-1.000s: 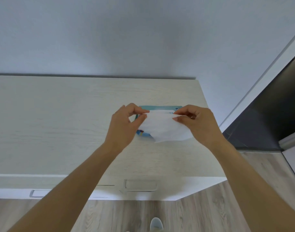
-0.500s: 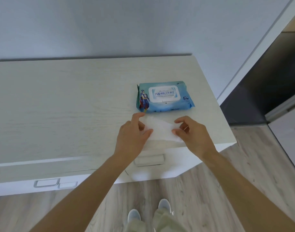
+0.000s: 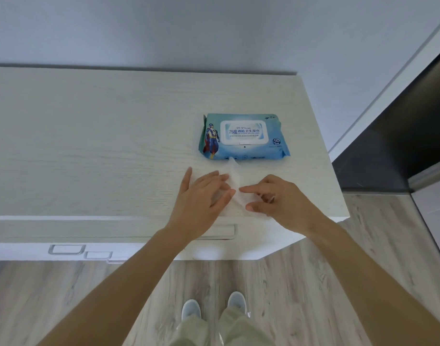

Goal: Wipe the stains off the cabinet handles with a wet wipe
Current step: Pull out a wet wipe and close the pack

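Near the front edge of the worktop [image 3: 89, 146], the left hand [image 3: 201, 198] presses flat on the wet wipe [image 3: 232, 186] while the right hand [image 3: 276, 198] pinches it, the cabinet handle [image 3: 221, 232] lying directly below both.

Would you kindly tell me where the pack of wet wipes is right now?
In the head view, the pack of wet wipes lies flat on the right part of the cabinet top, just beyond the loose wipe under both hands.

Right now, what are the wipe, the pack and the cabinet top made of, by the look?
Wipe: thin white nonwoven sheet, translucent, creased.
Pack: glossy printed plastic film, crimped ends.
Cabinet top: pale wood-grain, matte; probably laminate, can't confirm.
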Demonstrator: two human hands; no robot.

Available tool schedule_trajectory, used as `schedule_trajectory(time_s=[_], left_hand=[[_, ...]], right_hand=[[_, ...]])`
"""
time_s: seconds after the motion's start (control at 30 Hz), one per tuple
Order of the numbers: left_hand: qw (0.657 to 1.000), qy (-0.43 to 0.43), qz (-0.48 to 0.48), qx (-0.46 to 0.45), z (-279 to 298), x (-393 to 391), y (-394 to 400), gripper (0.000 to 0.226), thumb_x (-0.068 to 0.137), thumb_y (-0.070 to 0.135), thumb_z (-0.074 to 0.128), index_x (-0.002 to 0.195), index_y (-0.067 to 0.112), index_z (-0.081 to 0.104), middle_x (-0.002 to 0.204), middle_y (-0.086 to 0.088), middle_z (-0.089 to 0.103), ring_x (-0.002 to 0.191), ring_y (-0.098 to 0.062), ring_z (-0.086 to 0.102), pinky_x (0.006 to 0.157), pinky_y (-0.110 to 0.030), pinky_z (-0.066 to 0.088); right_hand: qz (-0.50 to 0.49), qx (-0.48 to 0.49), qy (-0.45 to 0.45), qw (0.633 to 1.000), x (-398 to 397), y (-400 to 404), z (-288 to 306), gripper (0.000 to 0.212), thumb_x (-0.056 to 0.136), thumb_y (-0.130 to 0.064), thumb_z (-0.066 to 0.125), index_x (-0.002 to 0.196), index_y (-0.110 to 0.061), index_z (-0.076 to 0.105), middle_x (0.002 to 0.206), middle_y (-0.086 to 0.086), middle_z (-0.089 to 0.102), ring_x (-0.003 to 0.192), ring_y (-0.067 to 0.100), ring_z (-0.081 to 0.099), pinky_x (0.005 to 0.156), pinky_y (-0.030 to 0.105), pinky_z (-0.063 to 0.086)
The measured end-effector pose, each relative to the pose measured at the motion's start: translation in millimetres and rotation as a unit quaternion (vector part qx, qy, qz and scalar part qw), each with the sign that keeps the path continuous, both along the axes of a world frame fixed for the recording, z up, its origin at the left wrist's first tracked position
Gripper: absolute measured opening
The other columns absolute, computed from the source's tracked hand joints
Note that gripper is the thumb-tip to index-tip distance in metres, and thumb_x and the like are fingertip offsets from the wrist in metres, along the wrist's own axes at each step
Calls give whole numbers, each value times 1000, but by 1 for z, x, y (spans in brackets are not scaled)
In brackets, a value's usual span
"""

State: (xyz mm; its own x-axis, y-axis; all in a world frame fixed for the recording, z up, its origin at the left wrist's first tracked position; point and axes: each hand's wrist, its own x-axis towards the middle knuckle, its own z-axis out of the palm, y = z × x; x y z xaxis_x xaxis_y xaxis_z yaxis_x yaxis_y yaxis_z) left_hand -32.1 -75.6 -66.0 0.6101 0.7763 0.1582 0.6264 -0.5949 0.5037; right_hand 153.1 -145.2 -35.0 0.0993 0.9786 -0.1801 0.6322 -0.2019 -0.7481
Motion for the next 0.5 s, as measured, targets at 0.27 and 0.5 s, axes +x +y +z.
schedule_trajectory(time_s=[0.27,0.5], left_hand=[[998,-46,-25,-42,-1,3,9,34,80,58,57,92,26,59,128,15,55,132,2,33,115,-30,-13],[999,-21,-2,41,0,5,0,58,67,71,60,103,24,61,122,14,55,121,-5,41,110,-32,-19]], right_hand=[[79,-29,-202,976,4,22,-5,64,70,-54,71,129,-48,47,135,-23,38,123,11,23,84,24,10],[-9,43,-150,988,0,24,-12,31,68,-45,77,73,-29,52,74,-15,41,80,8,39,66,29,13]])
